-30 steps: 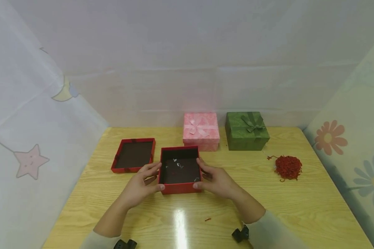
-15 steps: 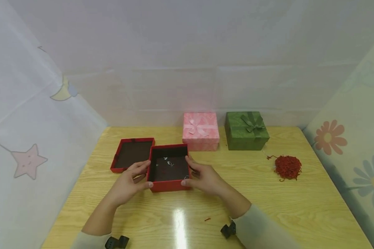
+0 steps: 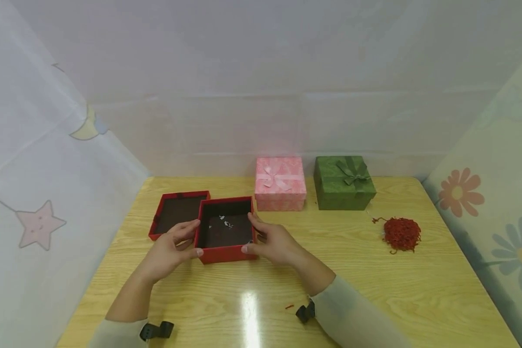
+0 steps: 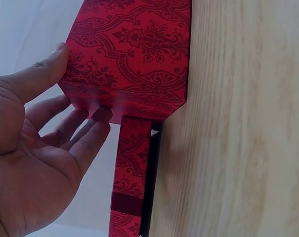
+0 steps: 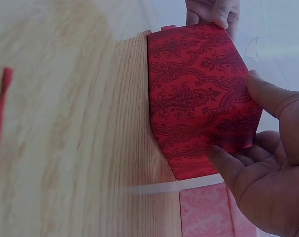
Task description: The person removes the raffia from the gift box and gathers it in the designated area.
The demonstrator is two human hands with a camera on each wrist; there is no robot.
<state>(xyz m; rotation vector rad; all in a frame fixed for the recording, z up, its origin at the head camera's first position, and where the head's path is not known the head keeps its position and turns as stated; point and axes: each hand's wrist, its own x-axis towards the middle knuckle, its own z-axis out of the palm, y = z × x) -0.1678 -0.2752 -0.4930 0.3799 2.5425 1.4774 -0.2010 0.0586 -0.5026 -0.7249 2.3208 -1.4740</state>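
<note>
Both hands hold a red gift box (image 3: 226, 254), its open top facing up and a few white scraps (image 3: 226, 223) lying on the dark bottom. My left hand (image 3: 163, 253) grips the near left corner, thumb on the front wall and fingers against the side. On the opposite corner my right hand (image 3: 276, 244) does likewise. Dark damask print covers the box walls in both wrist views. To the left lies its shallow red lid (image 3: 178, 212), inside up, partly hidden behind the box; in the left wrist view the lid's edge (image 4: 129, 168) meets the box's side.
A closed pink gift box (image 3: 280, 186) and a closed green gift box (image 3: 344, 186), both with bows, stand at the back. Red shredded paper (image 3: 401, 234) is heaped on the right. One red shred (image 3: 289, 307) lies on the table (image 3: 352, 270) in front.
Both hands have moved the red box left and slightly away from me. Over the last half second the lid has shifted a little left as well.
</note>
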